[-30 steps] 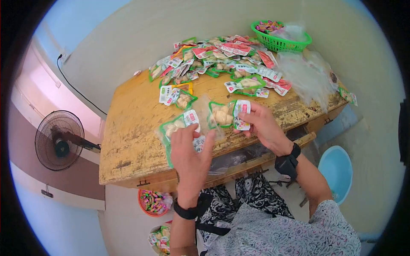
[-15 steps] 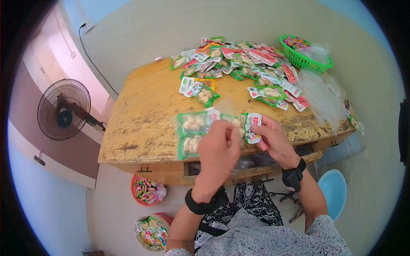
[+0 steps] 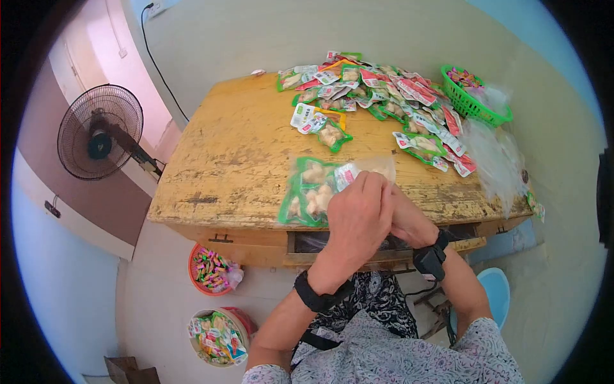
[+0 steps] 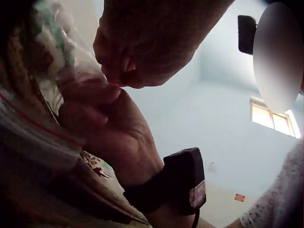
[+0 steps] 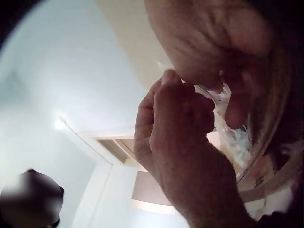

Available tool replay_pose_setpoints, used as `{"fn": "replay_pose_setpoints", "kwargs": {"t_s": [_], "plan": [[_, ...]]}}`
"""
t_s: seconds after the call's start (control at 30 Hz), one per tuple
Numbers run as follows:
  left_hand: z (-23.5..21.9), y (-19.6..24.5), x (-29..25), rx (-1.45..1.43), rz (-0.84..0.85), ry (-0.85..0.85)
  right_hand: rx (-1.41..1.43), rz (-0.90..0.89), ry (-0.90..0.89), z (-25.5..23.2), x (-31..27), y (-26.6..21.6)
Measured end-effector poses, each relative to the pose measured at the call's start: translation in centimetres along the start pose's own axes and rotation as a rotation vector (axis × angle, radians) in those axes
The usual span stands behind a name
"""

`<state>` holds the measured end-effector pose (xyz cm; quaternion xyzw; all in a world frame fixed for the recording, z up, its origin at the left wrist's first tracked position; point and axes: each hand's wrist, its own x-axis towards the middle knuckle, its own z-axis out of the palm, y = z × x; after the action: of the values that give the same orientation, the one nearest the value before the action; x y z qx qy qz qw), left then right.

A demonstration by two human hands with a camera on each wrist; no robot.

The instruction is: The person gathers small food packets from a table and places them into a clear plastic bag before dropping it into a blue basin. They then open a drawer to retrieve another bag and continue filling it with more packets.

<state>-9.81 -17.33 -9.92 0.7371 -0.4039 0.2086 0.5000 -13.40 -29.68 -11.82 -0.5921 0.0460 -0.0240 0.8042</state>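
Observation:
A clear plastic bag (image 3: pixel 384 168) lies near the table's front edge, with several green-edged packets (image 3: pixel 313 195) of pale, lumpy food inside. My left hand (image 3: pixel 361 214) crosses in front of the right at the bag's open end. Finger and thumb of the left hand (image 5: pixel 180 137) pinch the thin film in the right wrist view. My right hand (image 3: pixel 409 217) is partly covered by the left in the head view. In the left wrist view, the fingers of the right hand (image 4: pixel 109 128) curl at the bag's film, close beside the left fingertips.
A heap of packets (image 3: pixel 384 93) covers the table's back. Right of it are a green basket (image 3: pixel 476 105) and loose clear bags (image 3: pixel 489 160). Two packets (image 3: pixel 326 131) lie mid-table. An open drawer (image 3: pixel 313 242) juts out in front. An orange basket (image 3: pixel 194 269) and a bucket (image 3: pixel 246 320) stand below.
The packet held in my right hand went from beside the other packets into the bag, out of sight behind my hands. My left hand moved right to meet the right hand.

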Motion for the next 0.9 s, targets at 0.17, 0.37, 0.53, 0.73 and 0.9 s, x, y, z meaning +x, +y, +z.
{"fn": "replay_pose_setpoints", "kwargs": {"t_s": [0.17,0.37,0.53,0.73,0.9], "plan": [[-3.5,-1.7,-2.0,0.089,0.063,0.007,-0.320,-0.011,-0.063,-2.1,-0.1,-0.8],[-8.1,-4.9,-5.4,0.127,-0.196,0.054,-0.270,0.077,0.026,-1.8,0.5,-0.1],[-7.9,-3.8,-5.9,-0.131,-0.359,0.060,-0.392,0.095,0.052,1.0,-0.2,-1.7],[-7.0,-4.1,-5.5,0.225,-0.157,-0.005,-0.520,0.038,0.089,0.8,0.0,-1.0],[-6.5,-3.2,-5.2,0.411,0.086,-0.095,-0.387,-0.009,0.040,-1.2,-0.8,0.1]]}}
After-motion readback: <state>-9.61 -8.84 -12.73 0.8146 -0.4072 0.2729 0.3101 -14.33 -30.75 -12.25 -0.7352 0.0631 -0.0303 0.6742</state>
